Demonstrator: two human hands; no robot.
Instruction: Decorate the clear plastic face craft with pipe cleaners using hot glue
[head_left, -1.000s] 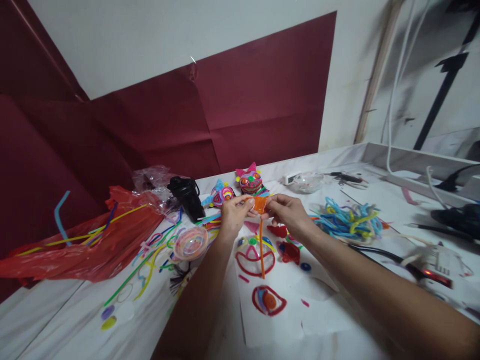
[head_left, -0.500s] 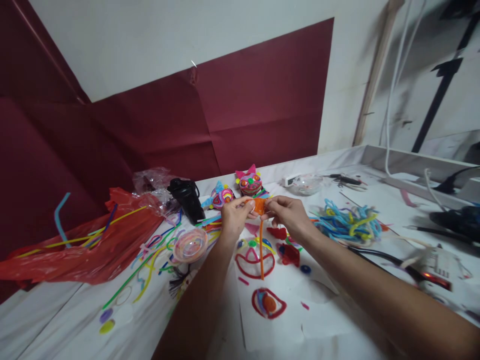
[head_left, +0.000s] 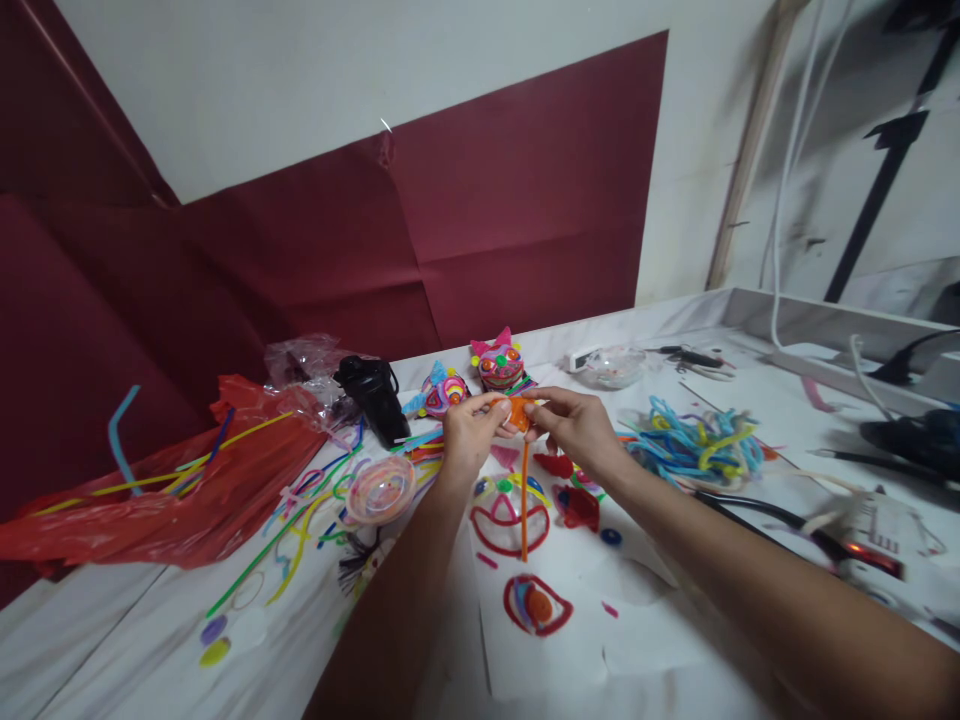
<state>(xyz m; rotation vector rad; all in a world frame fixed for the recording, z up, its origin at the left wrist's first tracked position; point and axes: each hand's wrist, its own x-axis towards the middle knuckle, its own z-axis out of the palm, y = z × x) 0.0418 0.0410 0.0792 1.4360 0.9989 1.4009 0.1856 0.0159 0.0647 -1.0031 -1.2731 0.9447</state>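
My left hand (head_left: 471, 432) pinches the left side of a small flat orange piece (head_left: 519, 413). My right hand (head_left: 571, 425) is closed on its right side, thumb and forefinger together. From beneath the piece hangs a straight orange pipe cleaner (head_left: 524, 500). Below the hands, a clear shape edged in red pipe cleaner (head_left: 510, 535) lies on white paper (head_left: 585, 650). An eye-shaped piece (head_left: 538, 606) with a red rim and orange middle sits nearer to me. Red pieces (head_left: 577, 508) lie beside my right wrist.
Two colourful animal-face crafts (head_left: 499, 362) stand at the back, near a black bottle (head_left: 373, 400). Left are a red plastic bag (head_left: 247, 450), loose pipe cleaners and a round clear container (head_left: 381, 490). Right are tangled blue pipe cleaners (head_left: 679, 445) and a glue gun or similar device (head_left: 874, 535) with cables.
My right fingers have shifted slightly over the orange piece, covering more of its right side. The orange piece has turned a little; the things on the table have stayed put.
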